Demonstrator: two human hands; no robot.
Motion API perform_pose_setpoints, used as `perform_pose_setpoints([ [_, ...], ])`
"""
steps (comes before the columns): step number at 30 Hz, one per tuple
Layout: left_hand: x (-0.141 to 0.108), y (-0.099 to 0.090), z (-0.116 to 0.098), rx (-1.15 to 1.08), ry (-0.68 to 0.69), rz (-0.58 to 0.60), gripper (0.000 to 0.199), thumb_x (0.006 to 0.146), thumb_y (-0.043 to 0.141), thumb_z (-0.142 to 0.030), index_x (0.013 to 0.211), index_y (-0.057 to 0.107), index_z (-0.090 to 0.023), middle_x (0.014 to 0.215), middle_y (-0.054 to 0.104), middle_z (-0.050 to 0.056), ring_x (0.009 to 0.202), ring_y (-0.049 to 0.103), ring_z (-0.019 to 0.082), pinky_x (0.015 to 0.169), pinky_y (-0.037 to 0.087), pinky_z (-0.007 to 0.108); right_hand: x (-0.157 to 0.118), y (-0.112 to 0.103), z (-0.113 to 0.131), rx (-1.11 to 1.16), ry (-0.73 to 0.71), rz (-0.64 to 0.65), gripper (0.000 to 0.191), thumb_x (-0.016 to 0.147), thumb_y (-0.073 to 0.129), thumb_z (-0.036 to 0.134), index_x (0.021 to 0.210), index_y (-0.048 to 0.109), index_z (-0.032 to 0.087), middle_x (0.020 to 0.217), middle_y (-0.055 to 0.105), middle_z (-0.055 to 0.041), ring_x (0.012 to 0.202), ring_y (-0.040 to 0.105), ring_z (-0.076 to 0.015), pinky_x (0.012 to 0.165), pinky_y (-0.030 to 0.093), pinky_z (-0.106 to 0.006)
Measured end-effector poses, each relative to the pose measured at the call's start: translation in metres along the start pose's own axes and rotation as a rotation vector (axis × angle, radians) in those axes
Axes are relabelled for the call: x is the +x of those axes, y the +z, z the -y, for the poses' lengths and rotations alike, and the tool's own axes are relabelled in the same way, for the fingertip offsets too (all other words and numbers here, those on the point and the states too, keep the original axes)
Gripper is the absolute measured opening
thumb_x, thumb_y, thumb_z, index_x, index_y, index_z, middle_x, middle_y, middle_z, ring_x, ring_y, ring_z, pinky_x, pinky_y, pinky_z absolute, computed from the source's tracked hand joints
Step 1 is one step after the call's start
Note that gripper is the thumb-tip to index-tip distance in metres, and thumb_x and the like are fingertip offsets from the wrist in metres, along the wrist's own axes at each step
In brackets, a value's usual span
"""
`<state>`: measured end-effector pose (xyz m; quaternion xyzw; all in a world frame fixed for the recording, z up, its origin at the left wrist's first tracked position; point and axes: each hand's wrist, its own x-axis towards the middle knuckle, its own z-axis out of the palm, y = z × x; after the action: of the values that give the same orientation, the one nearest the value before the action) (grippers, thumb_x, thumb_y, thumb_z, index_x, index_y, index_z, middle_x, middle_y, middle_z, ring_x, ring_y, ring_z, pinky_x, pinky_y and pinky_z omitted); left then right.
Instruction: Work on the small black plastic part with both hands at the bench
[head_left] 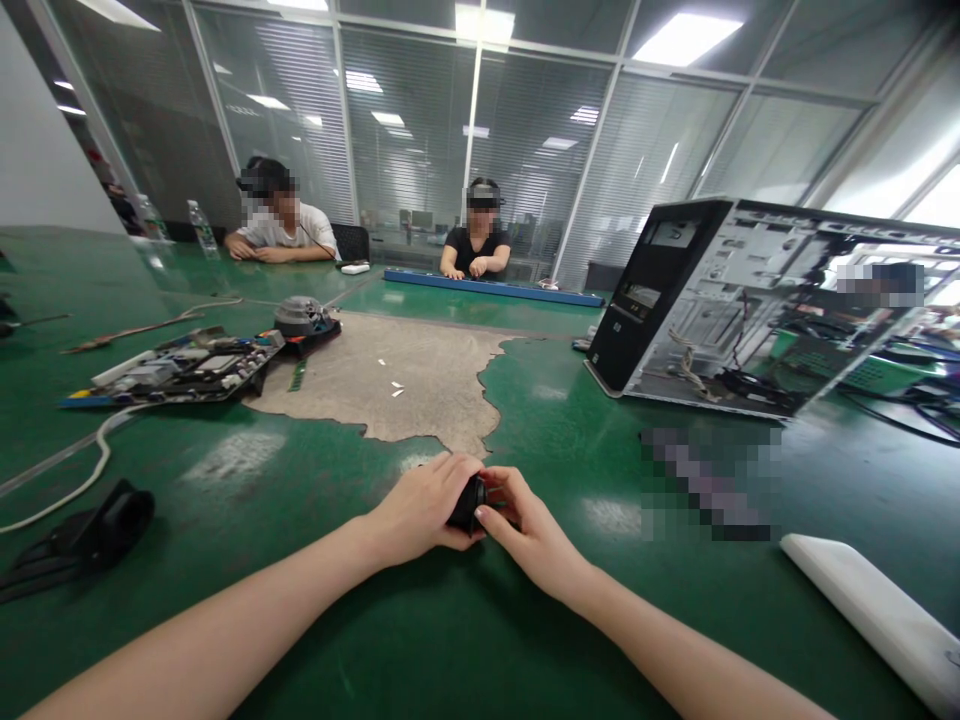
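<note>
Low in the middle of the head view, both hands meet over the green tabletop [360, 640]. My left hand [424, 505] is curled around a small black object [466, 503] with a rounded edge; its exact kind is hidden by the fingers. From the other side, my right hand [529, 530] grips the same object's right edge between thumb and fingers. Just beyond the hands lies a bare grey-brown patch of table [420, 370] where the green covering ends raggedly, with small white scraps on it.
At left lie a circuit board [202, 365], a round metal fan-like part [300, 315], a white cable [97, 450] and a black strapped item [112, 520]. An opened computer case [660, 300] stands right, a white block [862, 590] nearer. Two people sit across, behind a blue bar [487, 287].
</note>
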<state>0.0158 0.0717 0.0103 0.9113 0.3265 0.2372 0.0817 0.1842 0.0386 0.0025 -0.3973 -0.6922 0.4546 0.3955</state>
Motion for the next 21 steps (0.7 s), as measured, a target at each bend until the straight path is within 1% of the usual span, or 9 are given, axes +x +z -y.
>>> perform_pose_setpoints([
  [3,0.0005,0.0,0.0001,-0.003,0.01,0.007,0.054,0.061,0.065,-0.023,0.106,0.036,-0.019,0.102,0.05,0.005,0.091,0.047,0.022,0.076,0.042,0.033,-0.0007,-0.0004,0.0014,-0.004,-0.022,0.019,0.022,0.078,0.051,0.02,0.099,0.043,0.021,0.096,0.049,-0.0033,0.091,0.052,-0.0154,0.076,0.048,-0.031],
  [9,0.0011,0.0013,-0.0008,-0.023,0.031,0.0,0.052,0.061,0.065,-0.027,0.106,0.037,-0.02,0.103,0.05,0.005,0.092,0.047,0.022,0.077,0.041,0.034,0.0012,-0.0004,-0.0014,0.043,0.01,-0.027,0.014,0.079,0.051,0.025,0.09,0.044,0.021,0.089,0.05,-0.0011,0.086,0.054,-0.0147,0.072,0.049,-0.029],
  [12,0.0008,0.0024,-0.0005,-0.019,0.016,-0.008,0.052,0.061,0.065,-0.026,0.104,0.038,-0.019,0.101,0.05,0.005,0.091,0.048,0.023,0.075,0.042,0.034,0.0023,0.0003,-0.0015,0.03,0.024,-0.03,0.014,0.079,0.05,0.025,0.091,0.043,0.021,0.09,0.051,-0.0018,0.087,0.054,-0.0148,0.073,0.048,-0.029],
  [16,0.0003,0.0031,0.0001,-0.022,0.005,-0.014,0.052,0.061,0.065,-0.025,0.105,0.037,-0.02,0.101,0.05,0.005,0.091,0.048,0.023,0.074,0.042,0.034,0.0021,0.001,0.0003,0.031,0.036,-0.027,0.02,0.081,0.047,0.023,0.099,0.04,0.021,0.096,0.051,-0.0033,0.088,0.054,-0.0143,0.076,0.047,-0.029],
  [21,0.0,0.0007,-0.0012,-0.036,0.007,-0.008,0.05,0.061,0.064,-0.025,0.104,0.037,-0.02,0.1,0.05,0.004,0.09,0.048,0.022,0.075,0.041,0.033,0.0004,0.0008,0.0004,-0.021,0.002,-0.028,0.017,0.079,0.05,0.024,0.095,0.044,0.021,0.092,0.05,-0.0018,0.083,0.054,-0.0137,0.074,0.047,-0.029],
])
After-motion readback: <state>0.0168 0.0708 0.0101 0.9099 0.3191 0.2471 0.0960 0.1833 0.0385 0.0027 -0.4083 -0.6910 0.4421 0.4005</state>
